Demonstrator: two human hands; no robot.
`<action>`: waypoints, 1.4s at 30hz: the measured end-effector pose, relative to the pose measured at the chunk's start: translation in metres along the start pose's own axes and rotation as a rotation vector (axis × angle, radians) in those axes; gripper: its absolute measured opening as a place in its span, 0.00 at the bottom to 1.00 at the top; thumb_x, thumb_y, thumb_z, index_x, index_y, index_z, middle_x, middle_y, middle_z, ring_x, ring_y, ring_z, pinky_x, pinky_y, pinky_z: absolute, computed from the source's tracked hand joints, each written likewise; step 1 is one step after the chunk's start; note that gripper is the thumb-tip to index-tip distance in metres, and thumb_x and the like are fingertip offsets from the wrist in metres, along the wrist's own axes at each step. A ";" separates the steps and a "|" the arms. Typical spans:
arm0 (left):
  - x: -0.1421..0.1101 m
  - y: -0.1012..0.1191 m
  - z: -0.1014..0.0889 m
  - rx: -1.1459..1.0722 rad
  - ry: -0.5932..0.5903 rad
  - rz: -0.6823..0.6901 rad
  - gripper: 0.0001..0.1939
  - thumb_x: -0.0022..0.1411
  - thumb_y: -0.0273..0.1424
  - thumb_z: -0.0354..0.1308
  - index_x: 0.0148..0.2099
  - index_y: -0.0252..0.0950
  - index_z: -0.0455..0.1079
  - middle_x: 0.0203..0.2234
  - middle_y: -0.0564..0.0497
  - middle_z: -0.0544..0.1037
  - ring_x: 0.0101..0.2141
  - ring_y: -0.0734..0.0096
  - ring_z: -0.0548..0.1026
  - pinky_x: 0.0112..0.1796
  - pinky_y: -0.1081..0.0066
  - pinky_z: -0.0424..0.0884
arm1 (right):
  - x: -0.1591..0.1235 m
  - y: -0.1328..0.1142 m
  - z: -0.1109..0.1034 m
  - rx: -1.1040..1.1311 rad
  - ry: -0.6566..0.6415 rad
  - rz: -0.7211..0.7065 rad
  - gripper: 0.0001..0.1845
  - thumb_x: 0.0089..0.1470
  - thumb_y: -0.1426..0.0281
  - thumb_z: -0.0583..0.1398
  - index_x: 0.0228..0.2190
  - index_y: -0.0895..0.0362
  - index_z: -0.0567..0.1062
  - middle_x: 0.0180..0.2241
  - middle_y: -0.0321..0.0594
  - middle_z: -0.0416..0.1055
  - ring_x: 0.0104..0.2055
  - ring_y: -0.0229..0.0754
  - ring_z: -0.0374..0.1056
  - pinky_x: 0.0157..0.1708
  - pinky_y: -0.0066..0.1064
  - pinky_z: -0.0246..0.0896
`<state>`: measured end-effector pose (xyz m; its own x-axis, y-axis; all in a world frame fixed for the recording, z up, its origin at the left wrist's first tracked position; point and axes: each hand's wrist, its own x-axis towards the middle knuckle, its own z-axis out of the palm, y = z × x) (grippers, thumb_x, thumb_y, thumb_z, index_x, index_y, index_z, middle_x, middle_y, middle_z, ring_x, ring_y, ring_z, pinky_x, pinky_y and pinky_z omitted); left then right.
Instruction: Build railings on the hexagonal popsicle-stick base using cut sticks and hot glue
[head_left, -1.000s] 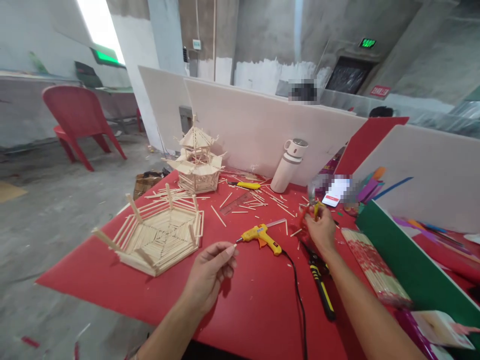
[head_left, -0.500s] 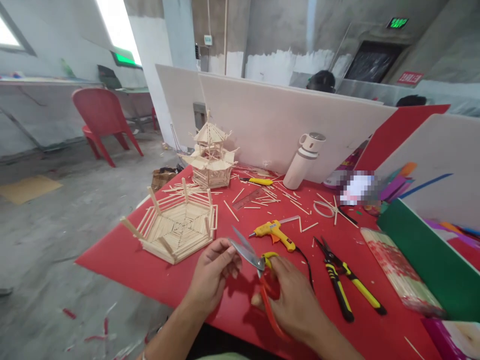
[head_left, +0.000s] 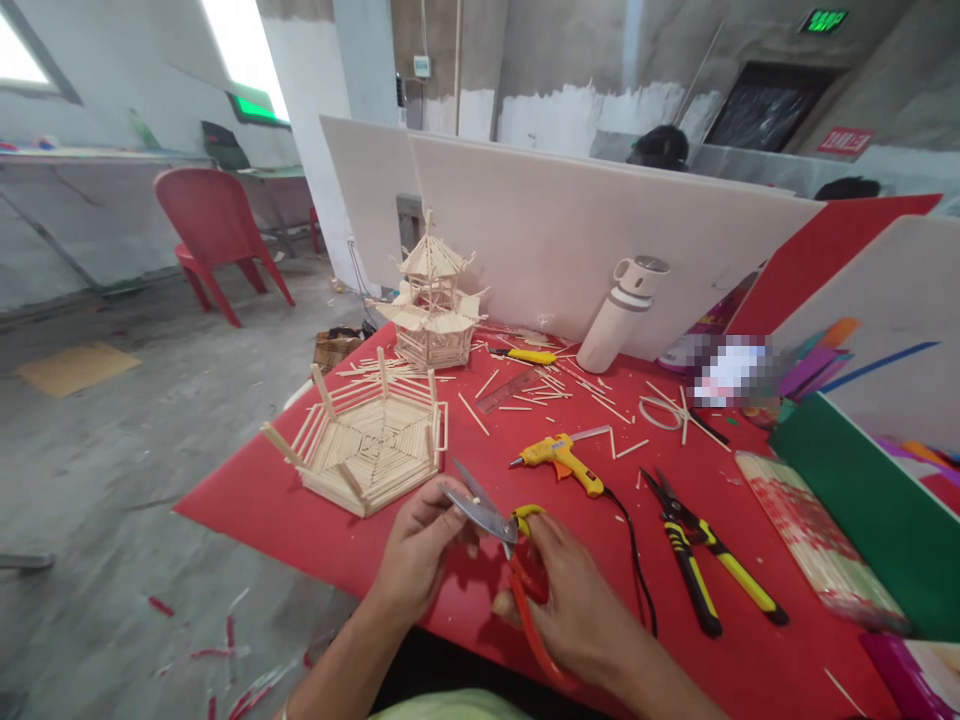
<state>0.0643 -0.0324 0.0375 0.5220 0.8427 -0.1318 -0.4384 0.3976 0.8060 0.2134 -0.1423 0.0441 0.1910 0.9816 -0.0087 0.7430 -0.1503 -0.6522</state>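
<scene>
My right hand grips scissors with red and yellow handles, their blades parted. Close against the blades, my left hand is closed in a pinch. A small pale stick end shows between the blades; the rest of that stick is hidden by the left fingers and the blade. Left of the hands lies a hexagonal stick base with upright posts and low rails. Behind it stands a tiered stick pagoda. Just beyond the scissors rests a yellow glue gun on the red tabletop.
Black-and-yellow pliers and a bag of sticks lie to the right, beside a green box. Loose sticks, a ruler, a yellow cutter and a white flask occupy the back. White boards stand behind.
The camera view has shifted slightly, so the table things appear farther right. Both hands and the scissors have moved a little left relative to them, nearer the hexagonal base. The scissors stay parted.
</scene>
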 end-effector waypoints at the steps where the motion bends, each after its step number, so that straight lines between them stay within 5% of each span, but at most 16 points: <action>1: 0.000 0.000 -0.001 0.004 -0.003 0.001 0.13 0.48 0.35 0.72 0.30 0.35 0.74 0.20 0.53 0.76 0.20 0.73 0.73 0.22 0.75 0.69 | 0.000 -0.002 -0.001 0.004 -0.019 0.012 0.18 0.47 0.63 0.66 0.38 0.53 0.67 0.39 0.43 0.71 0.42 0.50 0.67 0.40 0.38 0.63; 14: -0.005 -0.002 -0.003 0.061 -0.063 0.019 0.14 0.54 0.39 0.68 0.33 0.34 0.71 0.21 0.52 0.75 0.22 0.72 0.74 0.23 0.75 0.69 | -0.002 -0.005 0.009 0.026 -0.084 0.027 0.14 0.55 0.62 0.59 0.40 0.55 0.65 0.36 0.42 0.73 0.35 0.45 0.68 0.33 0.31 0.55; 35: -0.006 -0.013 -0.011 0.245 0.006 0.051 0.19 0.57 0.47 0.62 0.32 0.36 0.68 0.18 0.55 0.72 0.19 0.75 0.69 0.23 0.76 0.64 | -0.005 -0.006 0.013 0.096 -0.058 0.043 0.21 0.51 0.64 0.63 0.46 0.56 0.66 0.45 0.47 0.69 0.48 0.51 0.64 0.49 0.42 0.57; 42: -0.006 -0.016 -0.013 0.260 -0.017 0.059 0.18 0.60 0.46 0.60 0.32 0.36 0.69 0.19 0.55 0.73 0.20 0.75 0.70 0.23 0.75 0.64 | -0.004 -0.007 0.013 0.102 -0.061 0.037 0.16 0.51 0.65 0.63 0.42 0.54 0.67 0.41 0.43 0.71 0.42 0.47 0.67 0.42 0.35 0.58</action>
<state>0.0587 -0.0386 0.0181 0.5143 0.8546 -0.0725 -0.2667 0.2397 0.9335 0.1987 -0.1436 0.0387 0.1752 0.9814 -0.0787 0.6667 -0.1770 -0.7240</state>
